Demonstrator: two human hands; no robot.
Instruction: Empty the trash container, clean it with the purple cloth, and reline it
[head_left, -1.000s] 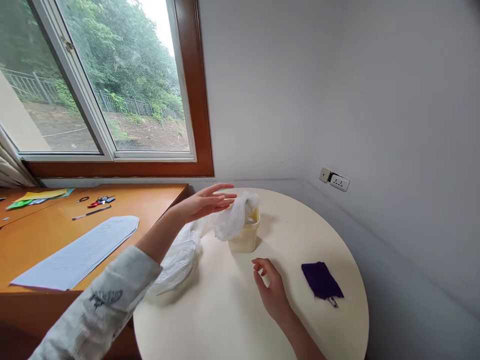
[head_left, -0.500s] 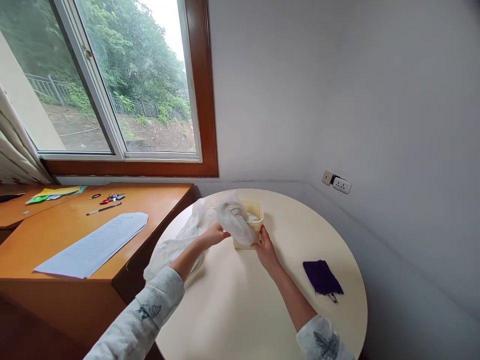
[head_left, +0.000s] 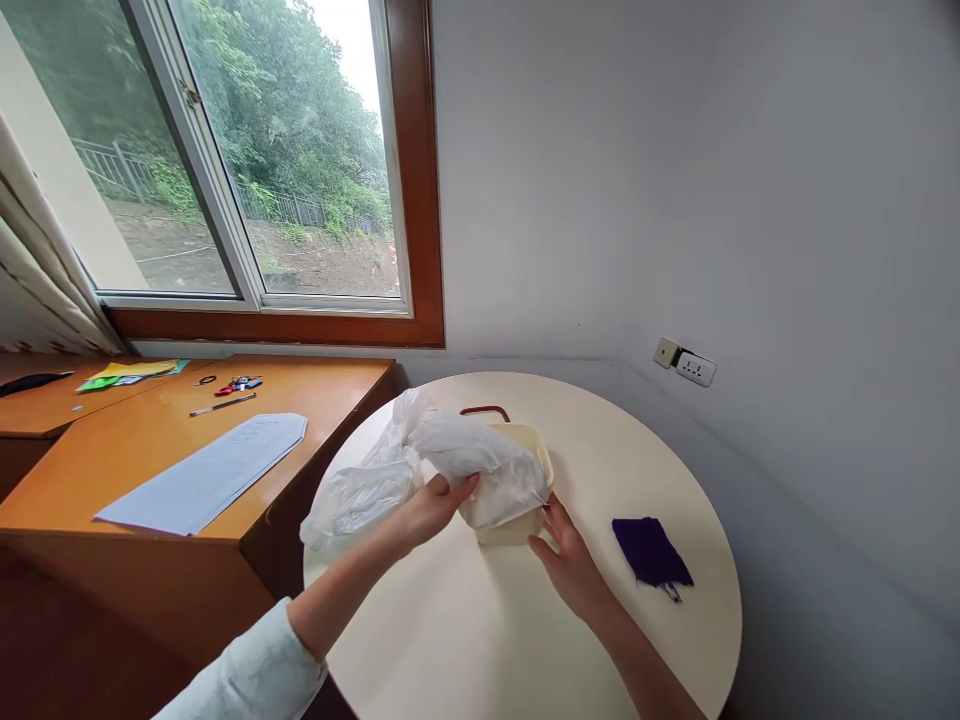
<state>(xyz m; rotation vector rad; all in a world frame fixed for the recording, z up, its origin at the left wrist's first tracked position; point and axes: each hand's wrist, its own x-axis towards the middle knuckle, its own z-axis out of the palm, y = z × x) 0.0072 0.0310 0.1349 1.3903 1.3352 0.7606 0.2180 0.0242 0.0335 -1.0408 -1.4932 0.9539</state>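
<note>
A pale yellow plastic container (head_left: 513,533) stands on the round table, and a crumpled white plastic bag (head_left: 480,447) covers much of its mouth. My left hand (head_left: 433,512) is closed on the bag in front of the container, thumb on top. At the container's right front corner, my right hand (head_left: 568,560) has its fingertips on a pointed corner of the bag. Its thumb is held apart, low beside the container wall. More of the bag spreads leftward over the table. The container's inside is mostly hidden.
A curved brown handle (head_left: 486,411) shows behind the container. A folded dark purple cloth (head_left: 651,552) lies at the right of the round table (head_left: 480,640). On the wooden desk (head_left: 330,385) are papers (head_left: 206,475), a pen (head_left: 223,404) and keys (head_left: 238,384).
The container has come nearer to me, and the bag is now spread over its mouth. My right hand has shifted from the container's side to the bag's corner. A brown handle has come into view.
</note>
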